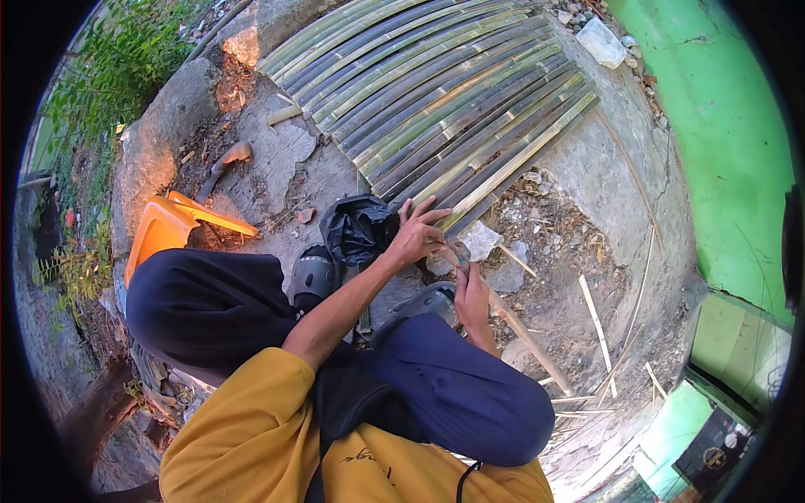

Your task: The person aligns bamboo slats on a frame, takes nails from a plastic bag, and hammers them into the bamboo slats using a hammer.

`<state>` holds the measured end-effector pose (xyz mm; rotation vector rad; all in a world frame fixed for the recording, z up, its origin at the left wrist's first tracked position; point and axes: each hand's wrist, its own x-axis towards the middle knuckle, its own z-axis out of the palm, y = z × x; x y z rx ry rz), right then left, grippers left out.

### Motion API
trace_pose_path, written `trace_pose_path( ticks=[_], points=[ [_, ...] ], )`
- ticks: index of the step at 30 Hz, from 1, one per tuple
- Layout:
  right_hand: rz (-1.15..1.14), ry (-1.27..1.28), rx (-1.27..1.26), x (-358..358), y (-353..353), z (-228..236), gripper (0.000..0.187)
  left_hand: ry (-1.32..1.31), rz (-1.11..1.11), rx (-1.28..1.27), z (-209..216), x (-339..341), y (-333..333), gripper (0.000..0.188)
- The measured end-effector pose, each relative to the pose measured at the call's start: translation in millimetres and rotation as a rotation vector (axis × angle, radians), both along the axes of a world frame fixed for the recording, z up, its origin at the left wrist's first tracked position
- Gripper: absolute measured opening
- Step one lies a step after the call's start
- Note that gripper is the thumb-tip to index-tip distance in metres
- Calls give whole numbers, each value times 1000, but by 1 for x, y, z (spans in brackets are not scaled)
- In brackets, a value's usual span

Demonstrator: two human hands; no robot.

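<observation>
Many split bamboo slats (436,109) lie side by side in a wide mat on the ground ahead of me. My left hand (413,235) is at the near end of the slats, its fingers spread and touching the nearest ones. Close to its right, my right hand (472,298) is closed, thumb up, around a small thing with a teal part (463,261), whose kind I cannot make out. A long brown wooden stick (528,342) slants down to the right past my right hand; its upper end is near my fingers.
A black plastic bag (359,228) lies beside my left forearm, next to my dark footwear (314,275). An orange plastic chair (161,236) stands at left. Thin bamboo strips (597,331) and rubble litter the right. A green wall (704,126) borders the right side.
</observation>
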<state>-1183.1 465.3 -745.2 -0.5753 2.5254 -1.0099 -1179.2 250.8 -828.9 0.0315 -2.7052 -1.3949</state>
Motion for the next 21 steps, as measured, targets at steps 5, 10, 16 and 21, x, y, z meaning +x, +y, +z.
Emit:
trace_pose_path(
  ticks=[5, 10, 16, 21],
  points=[
    [67, 62, 141, -2, -7, 4, 30, -37, 5, -29, -1, 3, -3, 13],
    [33, 134, 61, 0, 0, 5, 29, -3, -4, 15, 2, 0, -3, 14],
    [27, 100, 126, -9, -6, -3, 28, -9, -14, -50, -1, -1, -1, 14],
    [-17, 163, 50, 3, 1, 2, 24, 21, -1, 2, 0, 0, 0, 15]
  ],
)
